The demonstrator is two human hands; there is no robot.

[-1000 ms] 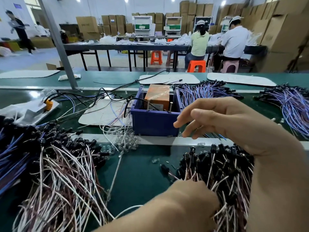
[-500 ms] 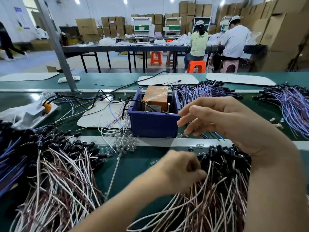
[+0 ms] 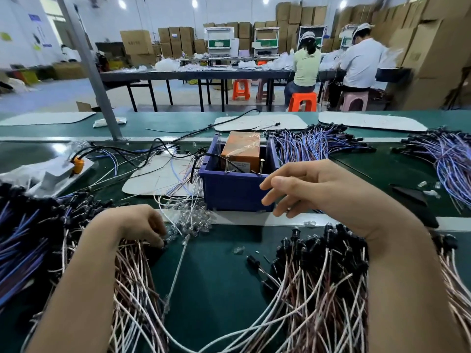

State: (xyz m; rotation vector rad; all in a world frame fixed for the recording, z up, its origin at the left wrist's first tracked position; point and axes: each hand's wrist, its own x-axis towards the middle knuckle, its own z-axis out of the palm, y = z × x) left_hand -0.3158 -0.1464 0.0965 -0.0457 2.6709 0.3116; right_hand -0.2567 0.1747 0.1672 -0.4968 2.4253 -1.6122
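The green bench (image 3: 216, 289) is heaped with wire bundles around a blue bin (image 3: 234, 192). Down-left of the bin's front, my left hand (image 3: 132, 225) curls its fingers round the black-capped ends of the brown-and-white wires (image 3: 132, 271) lying there. My right hand (image 3: 321, 192) hovers at the bin's front right corner, fingers loose, holding nothing, above a second wire heap (image 3: 318, 276).

A box (image 3: 242, 149) sits in the bin (image 3: 234, 192) on the bench (image 3: 216, 289), with the left wires (image 3: 132, 276) and the right wires (image 3: 318, 276) lying in front of it.
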